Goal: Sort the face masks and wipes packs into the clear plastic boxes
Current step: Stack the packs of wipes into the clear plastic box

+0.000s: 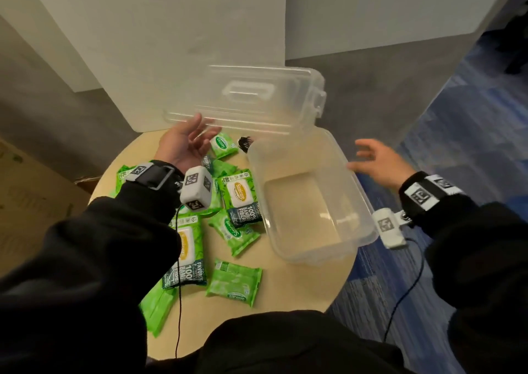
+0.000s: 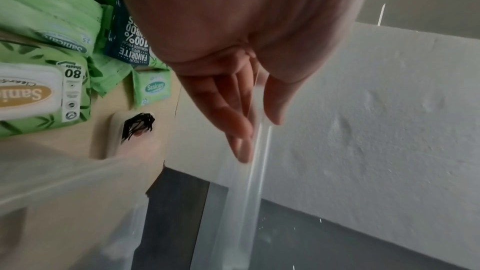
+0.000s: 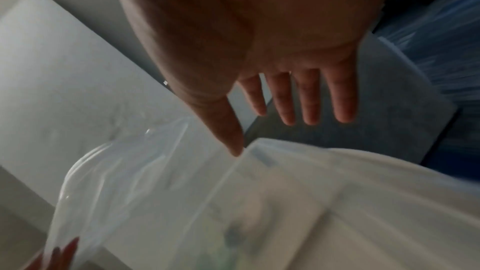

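An empty clear plastic box (image 1: 255, 179) stands on the right side of a round wooden table (image 1: 300, 285). Its clear lid (image 1: 248, 99) hangs tilted above the table's far edge. My left hand (image 1: 204, 125) pinches the lid's near edge between thumb and fingers, which the left wrist view shows around the lid's edge (image 2: 255, 171). My right hand (image 1: 363, 156) is spread open at the box's right rim, and in the right wrist view its thumb tip meets the box (image 3: 337, 192). Several green wipes packs lie left of the box, among them a large pack (image 1: 241, 199) and a small pack (image 1: 234, 283).
A small clear packet with something black inside (image 1: 245, 144) lies at the box's far left corner. White wall panels (image 1: 171, 31) rise right behind the table. A cardboard box (image 1: 28, 202) sits on the floor at left, with blue carpet (image 1: 471, 145) at right.
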Available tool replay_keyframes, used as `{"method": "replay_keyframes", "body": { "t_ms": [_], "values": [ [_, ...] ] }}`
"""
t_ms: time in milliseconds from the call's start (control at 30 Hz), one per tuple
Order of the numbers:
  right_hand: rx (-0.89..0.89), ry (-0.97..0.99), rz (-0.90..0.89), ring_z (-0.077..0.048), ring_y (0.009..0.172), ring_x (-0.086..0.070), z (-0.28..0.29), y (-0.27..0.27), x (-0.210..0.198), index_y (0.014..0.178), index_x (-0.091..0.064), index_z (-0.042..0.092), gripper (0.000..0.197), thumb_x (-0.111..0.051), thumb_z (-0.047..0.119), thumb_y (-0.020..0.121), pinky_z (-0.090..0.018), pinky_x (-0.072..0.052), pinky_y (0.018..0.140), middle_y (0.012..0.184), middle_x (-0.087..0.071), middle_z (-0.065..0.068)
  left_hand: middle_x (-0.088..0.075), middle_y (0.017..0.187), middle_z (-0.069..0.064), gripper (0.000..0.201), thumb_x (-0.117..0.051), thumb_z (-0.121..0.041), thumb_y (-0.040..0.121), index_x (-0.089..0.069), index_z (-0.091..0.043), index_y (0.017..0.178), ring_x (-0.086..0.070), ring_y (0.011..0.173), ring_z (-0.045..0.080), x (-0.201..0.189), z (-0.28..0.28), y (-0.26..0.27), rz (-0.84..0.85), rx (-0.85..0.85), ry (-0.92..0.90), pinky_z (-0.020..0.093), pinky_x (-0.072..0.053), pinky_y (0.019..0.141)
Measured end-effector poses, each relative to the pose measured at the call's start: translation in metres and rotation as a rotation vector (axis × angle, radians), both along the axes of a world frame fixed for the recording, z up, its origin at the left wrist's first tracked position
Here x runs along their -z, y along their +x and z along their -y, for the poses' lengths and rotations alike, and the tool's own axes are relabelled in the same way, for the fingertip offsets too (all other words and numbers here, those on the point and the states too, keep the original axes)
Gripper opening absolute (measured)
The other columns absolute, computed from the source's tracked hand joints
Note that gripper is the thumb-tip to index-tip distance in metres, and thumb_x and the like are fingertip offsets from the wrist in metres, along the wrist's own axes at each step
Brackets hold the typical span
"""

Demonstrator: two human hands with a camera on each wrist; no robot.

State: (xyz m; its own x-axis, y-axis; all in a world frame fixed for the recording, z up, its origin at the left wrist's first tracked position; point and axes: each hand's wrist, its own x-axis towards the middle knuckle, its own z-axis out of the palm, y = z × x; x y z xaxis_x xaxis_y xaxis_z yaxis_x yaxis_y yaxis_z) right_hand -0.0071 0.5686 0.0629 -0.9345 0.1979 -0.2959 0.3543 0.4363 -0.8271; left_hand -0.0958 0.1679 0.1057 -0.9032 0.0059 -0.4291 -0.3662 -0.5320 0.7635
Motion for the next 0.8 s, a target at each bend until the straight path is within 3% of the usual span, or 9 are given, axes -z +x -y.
{"method": "replay_keyframes", "body": {
  "t_ms": [67,167,233,300,400,533,667,800],
  "values": [
    [-0.069,0.112,0.185,-0.024,0.109,-0.064,0.002,-0.004,0.026,0.131,-0.056,0.021,0.057,-0.082,0.012,0.081,-0.041,-0.052,0.095,0.112,-0.067,-0.003,-0.078,0.088,0.011,0.020,-0.067,-0.018,0.098,-0.072,-0.006,0.083,-0.071,0.070,0.014,0.008,0.000,-0.012,-0.002,-0.063,0.004,0.016,-0.056,0.055],
    [-0.137,0.260,0.262,-0.034,0.105,-0.069,-0.010,-0.008,0.064,0.118,-0.067,0.019,0.050,-0.073,0.019,0.068,-0.050,-0.055,0.096,0.110,-0.073,-0.011,-0.075,0.105,0.016,0.016,-0.065,-0.016,0.101,-0.069,0.000,0.102,-0.074,0.075,0.016,0.032,-0.005,-0.032,0.006,-0.144,-0.015,0.019,-0.057,0.054],
    [-0.140,0.298,0.248,-0.033,0.104,-0.068,-0.013,-0.005,0.070,0.115,-0.068,0.020,0.045,-0.070,0.017,0.070,-0.051,-0.055,0.096,0.110,-0.073,-0.009,-0.073,0.108,0.018,0.028,-0.065,-0.013,0.100,-0.065,0.007,0.120,-0.075,0.076,0.019,0.049,-0.012,-0.041,0.019,-0.196,-0.034,0.022,-0.056,0.052],
    [-0.144,0.333,0.265,-0.031,0.105,-0.067,-0.004,0.008,0.049,0.117,-0.065,0.017,0.038,-0.068,0.006,0.080,-0.048,-0.054,0.095,0.112,-0.071,-0.010,-0.072,0.108,0.019,0.040,-0.067,-0.009,0.099,-0.055,0.007,0.134,-0.077,0.079,0.024,0.066,-0.021,-0.047,0.016,-0.224,-0.035,0.026,-0.058,0.052],
    [-0.145,0.357,0.339,-0.027,0.101,-0.064,-0.005,0.025,0.033,0.119,-0.060,0.024,0.038,-0.062,0.004,0.087,-0.038,-0.051,0.084,0.110,-0.068,-0.004,-0.073,0.103,0.017,0.036,-0.066,-0.005,0.099,-0.045,-0.005,0.127,-0.077,0.080,0.028,0.088,-0.035,-0.057,0.024,-0.204,-0.027,0.030,-0.060,0.055],
    [-0.126,0.368,0.344,-0.025,0.098,-0.062,-0.006,0.039,0.031,0.121,-0.058,0.028,0.038,-0.058,0.006,0.089,-0.035,-0.047,0.081,0.110,-0.066,-0.002,-0.075,0.104,0.015,0.043,-0.066,-0.007,0.100,-0.044,-0.003,0.136,-0.077,0.082,0.026,0.115,-0.051,-0.069,0.067,-0.138,-0.012,0.035,-0.064,0.062],
    [-0.119,0.389,0.348,-0.025,0.095,-0.060,0.000,0.040,0.033,0.122,-0.057,0.026,0.036,-0.054,0.006,0.093,-0.033,-0.043,0.077,0.106,-0.064,-0.004,-0.073,0.120,0.020,0.054,-0.068,-0.011,0.099,-0.044,0.000,0.146,-0.078,0.090,0.026,0.137,-0.059,-0.078,0.116,-0.079,0.003,0.035,-0.063,0.065],
    [-0.113,0.373,0.332,-0.010,0.083,-0.057,0.000,0.041,0.035,0.123,-0.055,0.027,0.035,-0.052,0.005,0.095,-0.025,-0.040,0.064,0.099,-0.064,0.003,-0.070,0.126,0.022,0.054,-0.067,-0.010,0.099,-0.044,0.003,0.146,-0.078,0.095,0.026,0.153,-0.067,-0.079,0.142,-0.031,0.051,0.034,-0.064,0.069]
  ]
}}
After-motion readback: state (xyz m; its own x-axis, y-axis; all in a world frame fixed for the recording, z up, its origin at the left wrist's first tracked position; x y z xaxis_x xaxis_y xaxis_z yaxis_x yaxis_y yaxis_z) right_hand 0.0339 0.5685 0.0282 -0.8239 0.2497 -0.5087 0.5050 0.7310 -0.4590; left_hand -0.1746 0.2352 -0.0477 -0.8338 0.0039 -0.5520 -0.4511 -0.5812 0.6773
